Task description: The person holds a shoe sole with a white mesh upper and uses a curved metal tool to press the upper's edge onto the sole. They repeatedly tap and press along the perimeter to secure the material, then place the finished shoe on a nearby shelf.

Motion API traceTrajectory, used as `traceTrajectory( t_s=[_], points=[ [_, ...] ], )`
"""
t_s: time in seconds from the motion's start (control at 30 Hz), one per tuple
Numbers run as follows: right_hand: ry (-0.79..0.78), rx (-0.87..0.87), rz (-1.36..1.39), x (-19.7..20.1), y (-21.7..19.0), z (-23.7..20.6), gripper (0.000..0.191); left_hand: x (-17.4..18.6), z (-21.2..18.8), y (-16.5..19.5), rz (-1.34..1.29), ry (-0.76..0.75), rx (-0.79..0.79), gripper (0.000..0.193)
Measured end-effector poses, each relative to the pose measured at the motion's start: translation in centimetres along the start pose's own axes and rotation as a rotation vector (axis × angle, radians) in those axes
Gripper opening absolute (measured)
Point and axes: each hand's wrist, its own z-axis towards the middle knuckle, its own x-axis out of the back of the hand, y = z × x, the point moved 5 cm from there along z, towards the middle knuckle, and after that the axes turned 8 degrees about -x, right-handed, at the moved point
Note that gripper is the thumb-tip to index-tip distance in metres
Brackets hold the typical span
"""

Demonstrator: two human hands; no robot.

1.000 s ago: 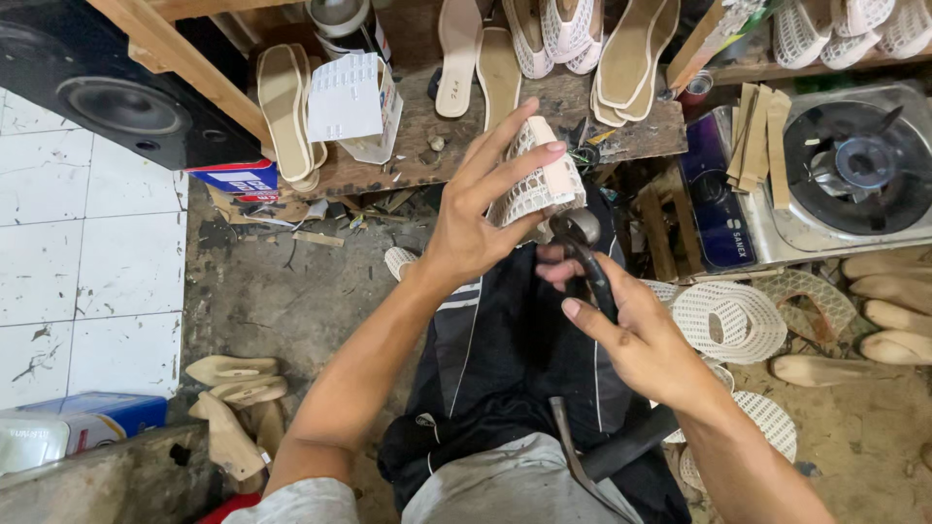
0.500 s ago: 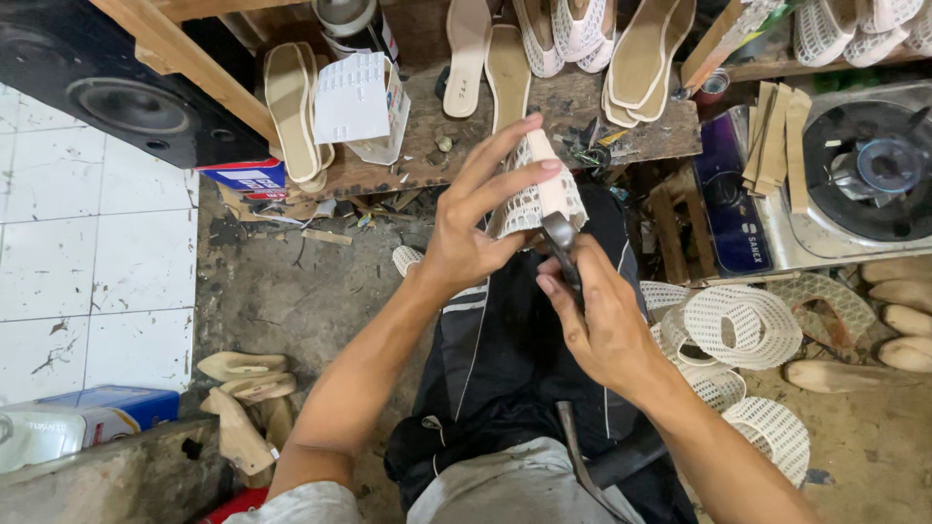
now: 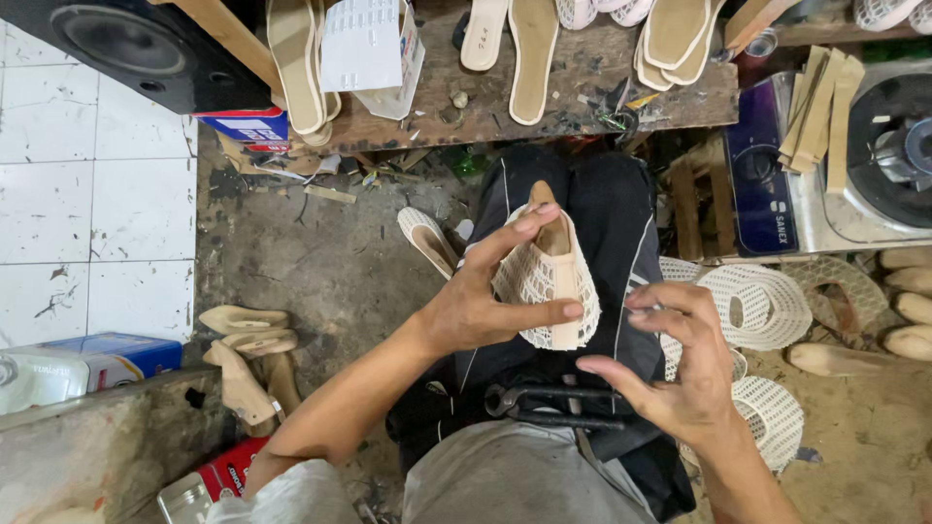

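White mesh shoe upper [image 3: 544, 286], stretched over a pale wooden last, sits in the left hand [image 3: 476, 311] above the person's lap. The netting is an open, lattice-like weave, cream-white, wrapped snugly around the form; the tan wood shows at the pointed top end and as a bare strip down the middle. The left thumb presses along the lower edge while the index finger curls over the upper side, so the fingers are closed around the piece and gripping it.

Just to the right, the right hand [image 3: 675, 374] hovers near the upper with fingers spread and loosely curled, holding nothing; its fingertips are close to the mesh but apart from it.

Below both hands, black pincers [image 3: 553, 403] lie across the lap on a dark apron [image 3: 602, 223] with thin white stripes.

Farther out, more white mesh uppers [image 3: 752, 306] are heaped on the dirt floor at the right, beside bare wooden lasts [image 3: 908, 311]. Another cluster of lasts [image 3: 248, 344] stands at the left near the tiled floor edge. Along the top, a rough wooden bench [image 3: 592, 92] carries flat beige insoles [image 3: 529, 53], and a black speaker [image 3: 136, 44] fills the upper left corner.
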Motion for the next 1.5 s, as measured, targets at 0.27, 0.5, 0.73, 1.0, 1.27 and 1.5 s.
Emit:
traceTrajectory(
  t_s=[0.27,0.5,0.73,1.0,1.27,1.5],
  points=[
    [0.055,-0.025,0.003,0.1,-4.0,1.6,0.074,0.0,2.0,2.0,-0.013,-0.173,0.157,0.056],
    [-0.566,-0.537,0.402,-1.0,5.8,7.4,0.056,-4.6,-1.8,-5.1,-0.4,-0.09,0.591,0.06],
    [-1.134,-0.888,0.226,-4.6,13.6,10.8,0.061,-7.9,-7.1,-9.0,-0.512,0.028,0.698,0.054],
    [-1.483,-0.94,0.26,-8.1,15.9,15.4,0.063,-7.7,-7.5,-11.0,-0.66,0.086,0.799,0.054],
    [-1.557,-0.861,0.205,-11.3,17.1,17.4,0.059,-6.7,-8.4,-13.4,-0.718,0.135,0.85,0.06],
    [-1.532,-0.725,0.047,-12.7,17.9,18.1,0.039,-6.8,-10.1,-16.1,-0.686,0.108,0.895,0.058]
  ],
)
